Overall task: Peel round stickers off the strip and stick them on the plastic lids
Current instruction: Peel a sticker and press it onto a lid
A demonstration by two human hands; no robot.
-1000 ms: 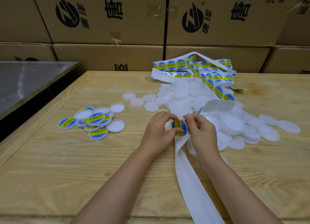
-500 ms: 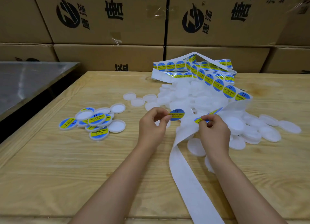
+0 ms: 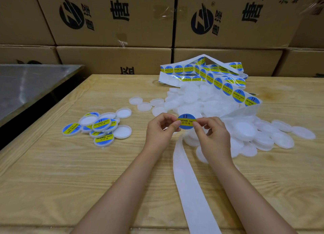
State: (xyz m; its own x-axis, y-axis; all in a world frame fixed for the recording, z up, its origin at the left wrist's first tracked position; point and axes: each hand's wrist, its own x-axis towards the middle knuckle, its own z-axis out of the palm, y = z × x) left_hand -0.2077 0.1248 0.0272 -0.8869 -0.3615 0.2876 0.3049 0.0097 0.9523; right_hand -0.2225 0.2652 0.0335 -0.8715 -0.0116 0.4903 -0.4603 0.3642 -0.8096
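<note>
The left hand and right hand are each pinching an opposite edge of one peeled round sticker, holding it over the middle of the tabletop. A few labelled lids are lying toward the left edge. A far larger heap of bare lids and a long sticker strip are waiting, so most of the job is probably still ahead.

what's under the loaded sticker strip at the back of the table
The sticker strip lies draped over a heap of plain white lids. How many lids its folds cover cannot be seen.
</note>
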